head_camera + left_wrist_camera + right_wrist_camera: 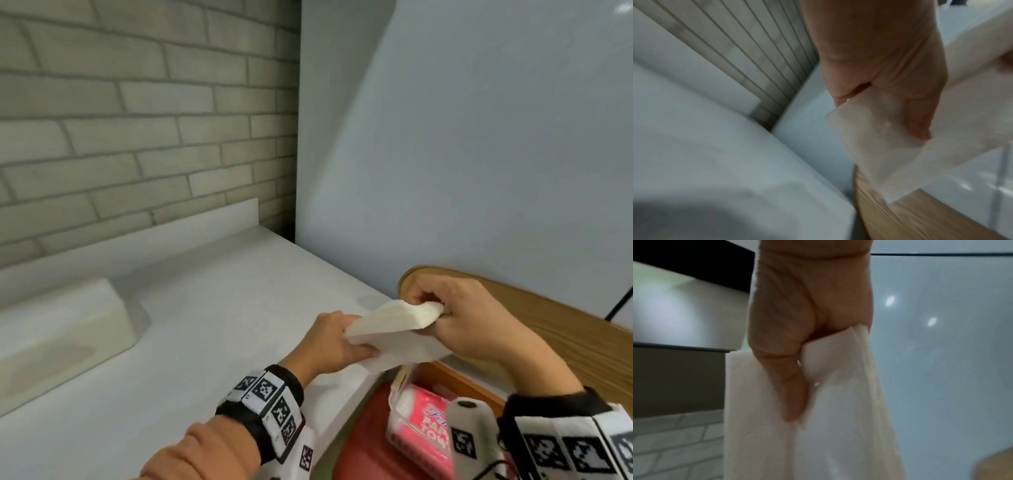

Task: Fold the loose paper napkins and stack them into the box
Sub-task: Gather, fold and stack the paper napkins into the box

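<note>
Both hands hold a thick white stack of paper napkins [394, 320] in the air above the right edge of the white counter [191, 308]. My left hand [337, 339] grips its left end, thumb and fingers pinching the sheets [875, 142]. My right hand [455, 317] grips the right end, fingers curled round the folded edge [830, 402]. A loose sheet hangs below the stack. A pale rectangular box [58, 329] lies on the counter at the far left, well apart from both hands.
A pink-and-white paper towel pack [424, 425] sits low on a red surface [363, 445] right of the counter. A wooden board [561, 335] curves behind my right hand. A brick wall [137, 113] and a grey panel [462, 137] close the back.
</note>
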